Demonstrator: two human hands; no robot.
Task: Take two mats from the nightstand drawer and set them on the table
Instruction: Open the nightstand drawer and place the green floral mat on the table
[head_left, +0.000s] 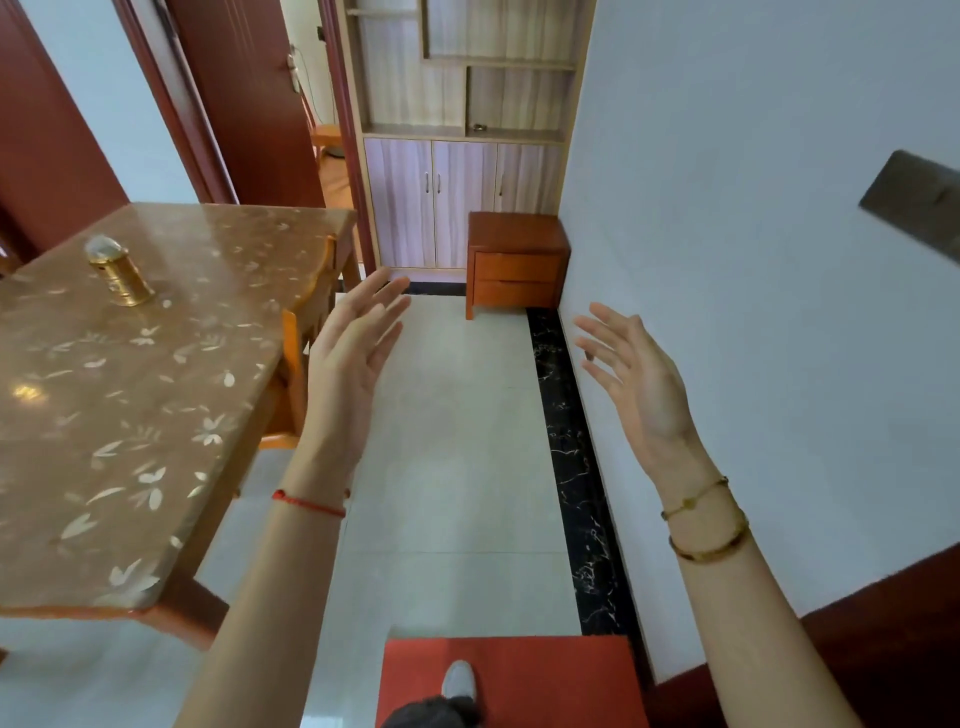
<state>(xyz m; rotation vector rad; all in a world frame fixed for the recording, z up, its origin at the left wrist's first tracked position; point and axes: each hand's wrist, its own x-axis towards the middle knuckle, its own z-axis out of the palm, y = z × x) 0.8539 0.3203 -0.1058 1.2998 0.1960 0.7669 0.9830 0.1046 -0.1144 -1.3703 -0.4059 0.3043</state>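
A reddish wooden nightstand (515, 262) with two shut drawers stands on the floor far ahead, against the white wall. The table (171, 395), covered in a glossy brown cloth with a leaf pattern, is at my left. My left hand (353, 353) is raised in mid-air beside the table's edge, fingers spread, holding nothing. My right hand (636, 384) hovers near the right wall, also spread and holding nothing. No mats are visible.
A small gold container (117, 273) stands on the table. An orange chair (298, 364) is tucked at the table's right side. A shelf cabinet (462, 156) stands behind the nightstand. A red mat (519, 680) lies under my foot. White floor tiles run ahead.
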